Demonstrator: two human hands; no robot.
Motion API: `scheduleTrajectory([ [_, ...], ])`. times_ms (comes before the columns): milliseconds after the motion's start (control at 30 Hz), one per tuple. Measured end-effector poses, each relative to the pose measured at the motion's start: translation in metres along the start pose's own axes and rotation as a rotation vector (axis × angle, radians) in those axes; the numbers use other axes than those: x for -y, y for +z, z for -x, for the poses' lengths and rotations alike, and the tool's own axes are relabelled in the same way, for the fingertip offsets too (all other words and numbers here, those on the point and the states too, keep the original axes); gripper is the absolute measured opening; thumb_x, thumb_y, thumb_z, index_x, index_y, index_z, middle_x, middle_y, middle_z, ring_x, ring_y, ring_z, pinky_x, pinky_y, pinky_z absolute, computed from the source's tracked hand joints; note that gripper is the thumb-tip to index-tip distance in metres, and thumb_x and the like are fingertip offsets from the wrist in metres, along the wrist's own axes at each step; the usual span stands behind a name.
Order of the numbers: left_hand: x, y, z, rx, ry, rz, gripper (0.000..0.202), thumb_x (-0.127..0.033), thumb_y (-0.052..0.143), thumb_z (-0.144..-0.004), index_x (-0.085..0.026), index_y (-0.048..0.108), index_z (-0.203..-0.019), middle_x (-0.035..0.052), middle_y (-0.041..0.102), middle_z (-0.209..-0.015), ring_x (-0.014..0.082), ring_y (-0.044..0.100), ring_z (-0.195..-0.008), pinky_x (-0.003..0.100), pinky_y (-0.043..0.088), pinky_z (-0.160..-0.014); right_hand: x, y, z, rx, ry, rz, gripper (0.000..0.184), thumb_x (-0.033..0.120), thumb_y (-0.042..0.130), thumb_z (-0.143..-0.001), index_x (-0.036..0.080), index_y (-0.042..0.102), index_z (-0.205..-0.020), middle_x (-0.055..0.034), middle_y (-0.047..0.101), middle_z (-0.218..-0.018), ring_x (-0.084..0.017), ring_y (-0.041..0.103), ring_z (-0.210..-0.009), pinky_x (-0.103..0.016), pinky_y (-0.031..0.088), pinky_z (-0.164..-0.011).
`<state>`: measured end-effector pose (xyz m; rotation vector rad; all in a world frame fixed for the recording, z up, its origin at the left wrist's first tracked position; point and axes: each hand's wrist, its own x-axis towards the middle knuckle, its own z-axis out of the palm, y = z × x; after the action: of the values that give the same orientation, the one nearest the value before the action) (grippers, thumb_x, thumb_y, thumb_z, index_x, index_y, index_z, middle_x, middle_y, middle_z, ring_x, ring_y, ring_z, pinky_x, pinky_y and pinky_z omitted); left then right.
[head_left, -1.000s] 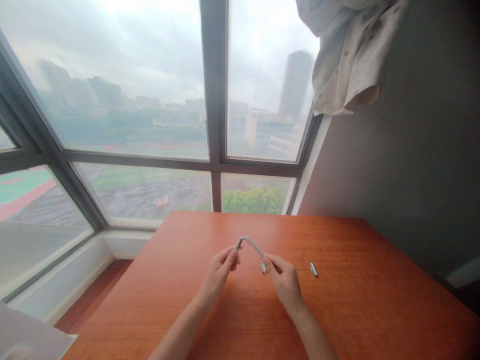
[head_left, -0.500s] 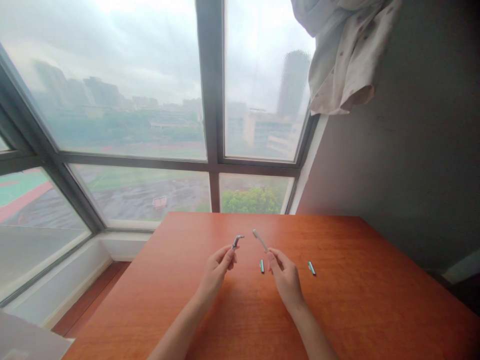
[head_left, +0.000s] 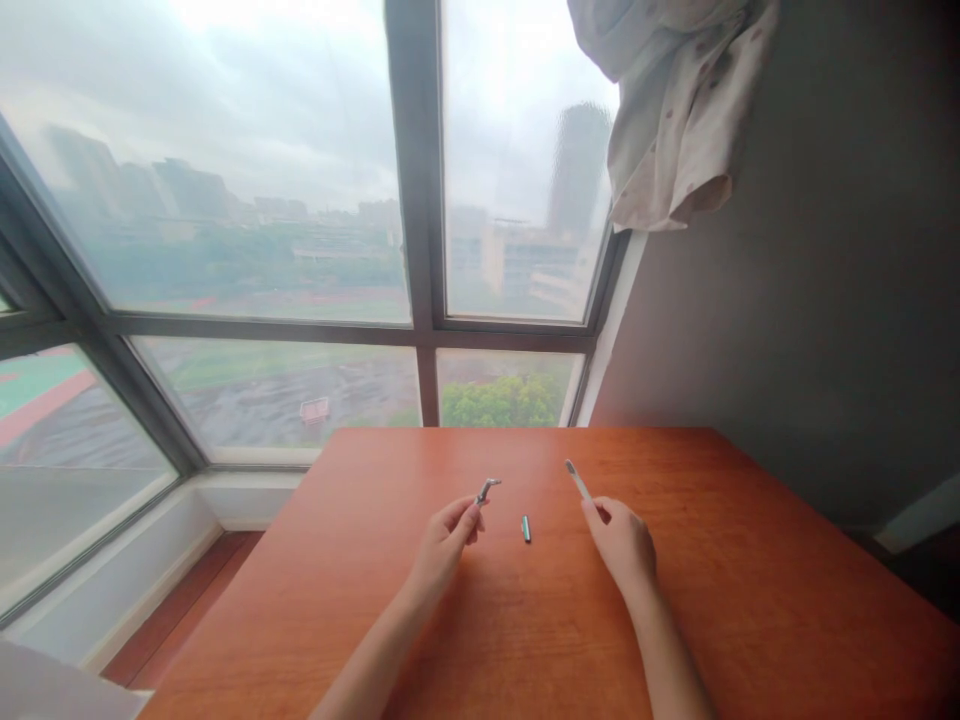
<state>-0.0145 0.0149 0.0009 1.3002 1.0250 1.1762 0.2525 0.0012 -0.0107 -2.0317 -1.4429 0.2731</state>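
My left hand [head_left: 445,542] is closed in a pinch on a small grey pen piece with a clip [head_left: 486,489], held just above the orange wooden table [head_left: 525,640]. My right hand [head_left: 624,543] is closed on a thin pale pen barrel [head_left: 577,479] that points up and away to the left. Between my hands a short teal pen part [head_left: 526,529] lies on the table. My right hand now covers the spot where a second teal part lay, so that part is hidden.
The table's far edge meets a large window [head_left: 300,250] with dark frames. A grey wall [head_left: 810,300] runs along the right side. A pale spotted curtain [head_left: 667,120] hangs bunched at the top right. A white ledge [head_left: 112,570] lies at the lower left.
The two pen pieces were joined at their tips, then came apart. My right hand has carried the barrel to the right, over the second teal part. My left hand has barely moved.
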Motion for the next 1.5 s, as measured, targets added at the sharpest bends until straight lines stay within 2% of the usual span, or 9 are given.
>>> scheduleTrajectory([
  [133,0.002,0.000,0.000,0.024,0.015,-0.015,0.049,-0.057,0.061,-0.078,-0.014,0.071,-0.099,0.0021,0.060,-0.066,0.0131,0.048,-0.058,0.024,0.037,-0.054,-0.006,-0.007,-0.001,0.066,0.087,0.191,0.032,0.042,0.046,-0.088,0.025,0.072,-0.084,-0.0074,0.071,-0.084,-0.022,0.065,-0.074,-0.025,0.035,-0.053],
  [233,0.005,-0.001,-0.001,0.026,0.020,-0.026,0.049,-0.056,0.060,-0.079,-0.014,0.071,-0.101,0.0023,0.060,-0.066,0.0134,0.048,-0.058,0.024,0.037,-0.055,-0.003,-0.009,0.001,0.097,0.134,0.255,0.030,0.041,0.046,-0.088,0.027,0.072,-0.089,-0.0077,0.072,-0.091,-0.023,0.066,-0.076,-0.024,0.034,-0.050],
  [433,0.007,-0.002,-0.003,0.038,0.030,-0.024,0.049,-0.056,0.060,-0.079,-0.014,0.071,-0.102,0.0023,0.060,-0.066,0.0130,0.048,-0.057,0.024,0.038,-0.055,0.001,-0.009,0.003,0.138,0.164,0.345,0.028,0.041,0.045,-0.090,0.027,0.070,-0.091,-0.0077,0.072,-0.091,-0.023,0.066,-0.075,-0.025,0.035,-0.051],
  [967,0.008,-0.003,-0.004,0.026,0.034,-0.014,0.045,-0.052,0.060,-0.080,-0.013,0.070,-0.100,0.0015,0.060,-0.066,0.0128,0.048,-0.058,0.024,0.037,-0.056,-0.001,-0.009,0.003,0.122,0.171,0.376,0.028,0.035,0.042,-0.093,0.027,0.069,-0.093,-0.0075,0.067,-0.098,-0.021,0.064,-0.076,-0.025,0.034,-0.053],
  [1133,0.008,-0.003,-0.004,0.032,0.033,-0.020,0.046,-0.053,0.060,-0.080,-0.012,0.070,-0.101,0.0018,0.060,-0.066,0.0129,0.048,-0.059,0.024,0.038,-0.056,-0.006,-0.008,0.003,0.096,0.148,0.379,0.028,0.035,0.044,-0.092,0.025,0.069,-0.087,-0.0079,0.066,-0.092,-0.020,0.062,-0.073,-0.025,0.032,-0.052],
  [1233,0.009,-0.003,-0.004,0.029,0.029,-0.023,0.047,-0.053,0.060,-0.080,-0.012,0.070,-0.101,0.0018,0.059,-0.067,0.0129,0.048,-0.059,0.024,0.038,-0.056,-0.007,-0.003,0.001,0.009,0.083,0.320,0.026,0.036,0.046,-0.091,0.023,0.069,-0.088,-0.0079,0.064,-0.092,-0.019,0.061,-0.071,-0.025,0.033,-0.053],
  [1333,0.008,-0.002,-0.005,0.023,0.026,-0.022,0.048,-0.054,0.061,-0.079,-0.012,0.070,-0.100,0.0016,0.059,-0.066,0.0128,0.048,-0.058,0.024,0.038,-0.056,0.001,0.007,0.001,-0.022,-0.113,0.118,0.024,0.031,0.050,-0.089,0.020,0.068,-0.101,-0.0060,0.063,-0.088,-0.019,0.060,-0.073,-0.026,0.040,-0.061],
  [1433,0.006,-0.002,-0.005,0.006,0.025,-0.028,0.049,-0.056,0.063,-0.076,-0.012,0.072,-0.096,0.0014,0.059,-0.065,0.0130,0.048,-0.058,0.024,0.038,-0.056,0.018,0.020,0.008,0.196,-0.381,-0.101,0.028,0.027,0.055,-0.084,0.019,0.064,-0.109,-0.0023,0.062,-0.080,-0.017,0.058,-0.073,-0.026,0.043,-0.071],
  [1500,0.004,-0.001,-0.004,-0.007,0.020,-0.033,0.048,-0.056,0.064,-0.074,-0.013,0.072,-0.095,0.0013,0.059,-0.065,0.0132,0.048,-0.058,0.024,0.038,-0.056,0.028,0.026,0.015,0.325,-0.444,-0.153,0.028,0.024,0.058,-0.081,0.022,0.064,-0.108,-0.0007,0.062,-0.083,-0.017,0.057,-0.074,-0.025,0.042,-0.070],
])
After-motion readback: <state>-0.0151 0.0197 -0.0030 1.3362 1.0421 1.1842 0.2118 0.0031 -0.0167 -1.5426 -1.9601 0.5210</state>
